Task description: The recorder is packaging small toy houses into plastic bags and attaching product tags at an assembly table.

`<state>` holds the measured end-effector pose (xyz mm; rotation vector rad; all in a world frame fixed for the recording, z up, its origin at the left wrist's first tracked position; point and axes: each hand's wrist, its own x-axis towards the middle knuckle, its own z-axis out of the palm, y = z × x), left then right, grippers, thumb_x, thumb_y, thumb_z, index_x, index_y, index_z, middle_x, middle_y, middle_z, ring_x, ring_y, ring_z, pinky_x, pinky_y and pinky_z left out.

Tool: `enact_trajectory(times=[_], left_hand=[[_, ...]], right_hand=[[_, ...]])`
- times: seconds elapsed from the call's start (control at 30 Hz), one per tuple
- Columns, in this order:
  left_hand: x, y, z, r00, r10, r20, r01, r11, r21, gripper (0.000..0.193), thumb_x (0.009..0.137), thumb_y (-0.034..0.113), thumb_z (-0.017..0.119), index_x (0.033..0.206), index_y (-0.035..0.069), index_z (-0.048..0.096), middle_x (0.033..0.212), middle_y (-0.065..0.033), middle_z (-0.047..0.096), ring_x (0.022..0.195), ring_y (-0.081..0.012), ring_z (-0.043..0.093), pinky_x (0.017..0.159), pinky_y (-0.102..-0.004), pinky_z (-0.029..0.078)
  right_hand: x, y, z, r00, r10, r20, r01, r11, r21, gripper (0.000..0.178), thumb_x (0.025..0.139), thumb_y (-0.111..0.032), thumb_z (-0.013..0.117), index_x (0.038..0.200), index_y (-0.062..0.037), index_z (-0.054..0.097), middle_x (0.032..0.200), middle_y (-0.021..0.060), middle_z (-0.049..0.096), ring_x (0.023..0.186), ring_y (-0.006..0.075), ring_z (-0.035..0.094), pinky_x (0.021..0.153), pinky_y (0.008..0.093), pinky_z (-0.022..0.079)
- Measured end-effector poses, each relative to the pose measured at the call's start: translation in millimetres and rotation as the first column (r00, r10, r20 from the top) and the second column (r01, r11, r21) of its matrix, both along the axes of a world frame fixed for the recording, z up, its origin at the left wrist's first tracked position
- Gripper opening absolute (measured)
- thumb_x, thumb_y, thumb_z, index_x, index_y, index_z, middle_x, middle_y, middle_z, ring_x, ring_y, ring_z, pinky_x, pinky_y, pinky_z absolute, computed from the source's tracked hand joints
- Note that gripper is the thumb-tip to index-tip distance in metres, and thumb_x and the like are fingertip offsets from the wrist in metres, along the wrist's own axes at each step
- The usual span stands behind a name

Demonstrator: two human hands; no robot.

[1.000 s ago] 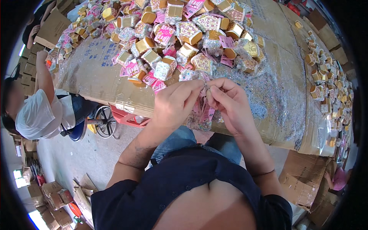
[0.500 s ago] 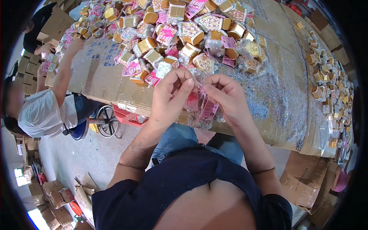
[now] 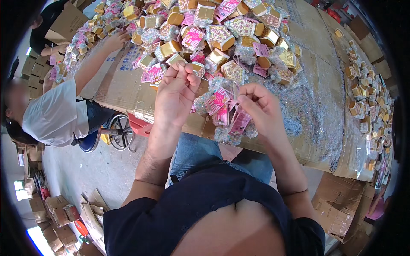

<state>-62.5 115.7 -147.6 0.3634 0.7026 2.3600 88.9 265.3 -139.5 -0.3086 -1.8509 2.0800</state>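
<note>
My left hand (image 3: 173,96) is raised over the table's near edge, its fingertips pinched on a thin pale string (image 3: 208,80). That string runs taut down to the right, toward my right hand (image 3: 261,110). My right thumb and forefinger pinch the gathered strings above a cluster of clear-wrapped pieces. Pink hang tags (image 3: 218,101) show on the cluster, below and left of my right fingers. Beyond my hands lies a heap of gold-and-white, house-shaped ornaments (image 3: 220,37) in clear wrap, many with pink tags.
Cardboard (image 3: 318,64) covers the table. Loose strings (image 3: 292,126) and glitter lie right of my right hand. More ornaments (image 3: 365,94) line the far right. At left, a seated person (image 3: 55,119) reaches into the heap; a red plastic crate (image 3: 139,124) is below the table edge.
My left hand has moved left and up from my right hand, drawing the string out between them. The seated person's arm has reached farther right into the heap.
</note>
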Motion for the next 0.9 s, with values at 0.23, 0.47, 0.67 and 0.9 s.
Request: enact_trajectory(times=[0.23, 0.47, 0.67, 0.9], left_hand=[[23.0, 1.0, 3.9, 0.956, -0.030, -0.293, -0.052, 0.962, -0.266, 0.007, 0.096, 0.008, 0.054, 0.101, 0.005, 0.058, 0.097, -0.0071, 0.065, 0.080, -0.0096, 0.058, 0.075, -0.0244, 0.048], [38.2, -1.0, 2.4, 0.748, -0.098, -0.656, -0.282, 0.848, -0.448, 0.020, 0.093, 0.010, 0.059, 0.110, 0.000, 0.058, 0.106, -0.0112, 0.064, 0.094, -0.0187, 0.061, 0.086, -0.0308, 0.048], [52.8, -0.9, 2.3, -0.011, -0.265, -0.964, -0.654, 0.732, -0.193, 0.034, 0.078, 0.016, 0.070, 0.106, -0.001, 0.060, 0.116, -0.0148, 0.059, 0.109, -0.0334, 0.055, 0.092, -0.0424, 0.045], [37.7, -5.9, 53.3, -0.054, -0.073, -0.996, -0.684, 0.730, -0.016, 0.016, 0.079, 0.006, 0.065, 0.094, 0.002, 0.061, 0.096, -0.0119, 0.060, 0.086, -0.0318, 0.061, 0.073, -0.0389, 0.050]], right_hand=[[2.3, 1.8, 3.2, 0.998, 0.066, -0.023, -0.065, 0.997, 0.029, 0.005, 0.093, -0.007, 0.058, 0.095, -0.0017, 0.058, 0.079, -0.0046, 0.051, 0.071, 0.0022, 0.044, 0.063, 0.0184, 0.037], [-4.0, -1.1, 1.6, 0.995, 0.088, -0.053, -0.093, 0.989, -0.111, 0.008, 0.094, -0.008, 0.057, 0.099, -0.0015, 0.057, 0.080, -0.0040, 0.051, 0.072, 0.0026, 0.046, 0.064, 0.0177, 0.038], [2.8, -16.6, 25.2, 0.980, 0.164, -0.108, -0.174, 0.980, -0.091, 0.007, 0.094, -0.009, 0.056, 0.098, -0.0026, 0.055, 0.083, -0.0018, 0.052, 0.074, 0.0040, 0.047, 0.066, 0.0188, 0.040], [-2.9, -32.8, 80.4, 0.878, 0.177, -0.444, -0.145, 0.984, 0.107, 0.010, 0.094, -0.007, 0.058, 0.101, -0.0020, 0.053, 0.086, 0.0026, 0.055, 0.076, 0.0070, 0.051, 0.069, 0.0213, 0.043]])
